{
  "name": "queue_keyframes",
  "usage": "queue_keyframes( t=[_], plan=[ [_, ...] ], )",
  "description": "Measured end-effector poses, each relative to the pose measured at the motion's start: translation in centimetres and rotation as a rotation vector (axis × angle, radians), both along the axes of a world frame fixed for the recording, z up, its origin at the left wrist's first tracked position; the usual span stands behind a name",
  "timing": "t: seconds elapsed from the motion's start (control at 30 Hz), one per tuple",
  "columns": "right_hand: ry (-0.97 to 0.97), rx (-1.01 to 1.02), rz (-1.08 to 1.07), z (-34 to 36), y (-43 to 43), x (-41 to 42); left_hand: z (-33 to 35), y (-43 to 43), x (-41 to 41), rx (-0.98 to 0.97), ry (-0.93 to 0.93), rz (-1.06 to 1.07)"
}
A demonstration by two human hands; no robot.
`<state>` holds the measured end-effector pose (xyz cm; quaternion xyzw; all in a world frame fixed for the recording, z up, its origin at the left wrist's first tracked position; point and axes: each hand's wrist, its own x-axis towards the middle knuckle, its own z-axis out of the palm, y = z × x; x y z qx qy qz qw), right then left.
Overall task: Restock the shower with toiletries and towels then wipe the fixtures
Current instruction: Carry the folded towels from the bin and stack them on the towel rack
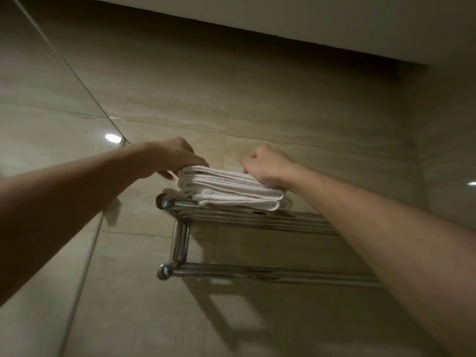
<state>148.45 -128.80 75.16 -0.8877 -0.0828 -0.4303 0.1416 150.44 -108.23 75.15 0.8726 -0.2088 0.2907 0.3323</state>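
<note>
A stack of folded white towels [229,188] lies on the left end of a chrome wall rack [247,220] high on the tiled wall. My left hand [177,157] reaches up from the left and holds the stack's upper left corner, fingers over the top and thumb at its side. My right hand [265,164] sits on the stack's right end with fingers curled down into the top towel. The far side of the stack is hidden behind both hands.
Below the shelf runs a chrome hanging bar [257,273] with nothing on it. Beige tiles [296,112] cover the wall. A glass panel [51,104] stands at the left, its edge close to the rack. The ceiling edge [334,34] is just above.
</note>
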Motion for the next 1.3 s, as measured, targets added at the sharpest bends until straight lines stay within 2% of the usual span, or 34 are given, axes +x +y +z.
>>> queue_keyframes(
  t=[0.07,0.13,0.17,0.23,0.3,0.47,0.7,0.8,0.97,1.13,1.3],
  plan=[
    [0.047,-0.046,-0.015,-0.7,0.4,-0.4,-0.4,-0.3,-0.8,0.091,0.001,0.047],
    [0.169,-0.142,-0.021,-1.9,0.7,-1.1,-1.0,-0.5,-1.3,0.119,0.067,0.046],
    [0.169,-0.192,-0.048,-2.3,0.5,-1.4,-1.5,-0.7,-1.9,0.122,0.115,0.033],
    [0.042,-0.244,-0.15,-3.4,0.0,-2.1,-2.3,-0.9,-3.2,0.173,0.202,0.0],
    [-0.119,-0.324,-0.223,-4.7,-0.4,-3.6,-3.2,-1.5,-4.9,0.259,0.213,0.0],
    [-0.205,-0.405,-0.232,-6.9,-2.1,-7.4,-4.4,-3.6,-8.7,0.364,0.009,0.163],
    [-0.211,-0.423,-0.238,-10.2,-7.0,-13.5,-6.3,-6.4,-13.9,0.461,-0.08,0.257],
    [-0.196,-0.407,-0.197,-11.7,-9.2,-16.0,-8.7,-7.5,-16.5,0.562,-0.102,0.223],
    [-0.074,-0.353,-0.169,-15.6,-12.9,-19.0,-13.9,-10.3,-19.4,0.569,-0.207,-0.023],
    [0.094,-0.322,-0.157,-22.2,-15.6,-20.7,-21.2,-12.0,-19.8,0.557,0.05,0.056],
    [0.308,-0.196,-0.227,-31.5,-18.3,-21.3,-32.7,-13.4,-20.1,0.601,0.28,0.032]
  ],
)
